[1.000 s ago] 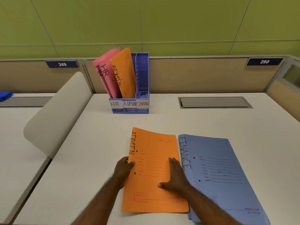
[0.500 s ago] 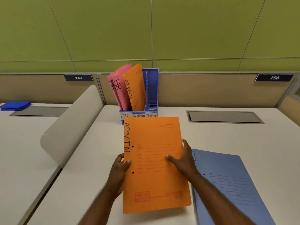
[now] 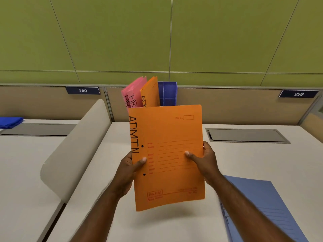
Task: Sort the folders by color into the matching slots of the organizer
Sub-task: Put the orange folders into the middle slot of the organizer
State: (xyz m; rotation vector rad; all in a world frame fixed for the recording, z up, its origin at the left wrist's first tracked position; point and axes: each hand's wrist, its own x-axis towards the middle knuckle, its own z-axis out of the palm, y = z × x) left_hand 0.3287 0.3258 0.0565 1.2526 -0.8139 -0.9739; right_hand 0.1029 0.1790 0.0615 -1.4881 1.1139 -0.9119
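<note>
I hold the orange ADMIN folder (image 3: 167,154) upright above the desk (image 3: 97,198), left hand (image 3: 126,172) and right hand (image 3: 206,161) grasping its sides, and next must steer it into the organizer (image 3: 167,93) slot beside the filed orange folder (image 3: 150,92).

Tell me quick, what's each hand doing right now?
Left hand: closed on the orange folder, left edge.
Right hand: closed on its right edge.

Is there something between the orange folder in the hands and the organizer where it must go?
Nothing visible blocks it. The orange ADMIN folder, held by the left hand and right hand, hides the organizer's lower front; another orange folder already stands inside.
</note>
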